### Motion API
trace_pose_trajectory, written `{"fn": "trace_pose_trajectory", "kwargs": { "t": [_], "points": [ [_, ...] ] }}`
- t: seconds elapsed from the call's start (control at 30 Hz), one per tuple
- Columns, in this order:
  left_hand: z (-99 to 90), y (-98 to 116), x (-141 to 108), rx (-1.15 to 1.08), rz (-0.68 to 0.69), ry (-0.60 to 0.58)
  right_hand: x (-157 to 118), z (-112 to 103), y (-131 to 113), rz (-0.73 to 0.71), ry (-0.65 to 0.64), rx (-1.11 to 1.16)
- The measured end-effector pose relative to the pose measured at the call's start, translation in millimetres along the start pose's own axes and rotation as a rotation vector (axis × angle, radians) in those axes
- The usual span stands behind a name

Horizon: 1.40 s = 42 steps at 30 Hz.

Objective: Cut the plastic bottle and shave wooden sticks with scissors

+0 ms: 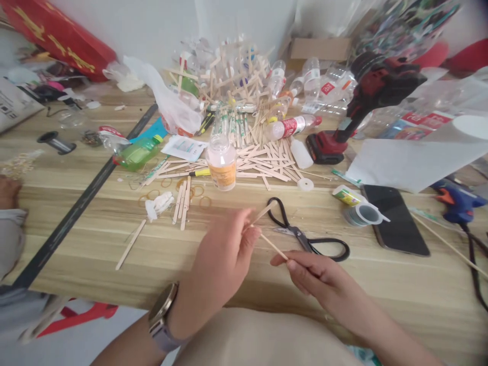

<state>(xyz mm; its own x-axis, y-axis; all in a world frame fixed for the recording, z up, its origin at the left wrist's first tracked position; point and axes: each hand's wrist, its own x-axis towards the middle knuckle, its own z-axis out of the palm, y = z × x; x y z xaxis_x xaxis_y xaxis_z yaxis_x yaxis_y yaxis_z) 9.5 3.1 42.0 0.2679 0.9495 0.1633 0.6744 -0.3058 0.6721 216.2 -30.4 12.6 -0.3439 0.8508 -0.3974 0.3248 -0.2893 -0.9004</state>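
My left hand (224, 249), with a watch on its wrist, is closed around wooden sticks over the front of the table. One flat stick (263, 213) sticks out of it up and to the right. A second thin stick (273, 245) runs from the left fingertips down to my right hand (312, 274), which pinches its lower end between thumb and fingers. Whether the two sticks touch inside my left hand is hidden. Black-handled scissors (301, 236) lie just beyond my hands. Several flat sticks (183, 203) and a crumpled white tissue (159, 204) lie left of them.
A clear jar (221, 165) stands before a stick pile (263, 160). Plastic bottles (293, 126), a red-black drill (362, 112), a phone (396, 218), a tape roll (364, 214) and a blue glue gun (457, 201) are to the right. Another person's hand (9, 192) is at far left.
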Motion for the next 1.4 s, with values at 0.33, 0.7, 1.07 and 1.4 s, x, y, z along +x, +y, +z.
{"fn": "trace_pose_trajectory", "kwargs": {
  "t": [0.33, 0.7, 1.07, 1.4],
  "points": [
    [-12.7, -2, 2, -0.338, 0.067, -0.240, -2, -10, 29, 0.192, -0.601, 0.814],
    [8.2, -8, 6, -0.650, -0.353, -0.249, 3, -14, 11, -0.476, 0.132, -0.806],
    [30.8, -11, 14, -1.342, -0.882, -0.188, 22, -39, 11, -0.785, 0.440, -1.571],
    [34.2, -5, 8, -1.374, -0.841, -0.161, 20, -30, 1, -0.956, 0.501, -1.459]
  ]
}}
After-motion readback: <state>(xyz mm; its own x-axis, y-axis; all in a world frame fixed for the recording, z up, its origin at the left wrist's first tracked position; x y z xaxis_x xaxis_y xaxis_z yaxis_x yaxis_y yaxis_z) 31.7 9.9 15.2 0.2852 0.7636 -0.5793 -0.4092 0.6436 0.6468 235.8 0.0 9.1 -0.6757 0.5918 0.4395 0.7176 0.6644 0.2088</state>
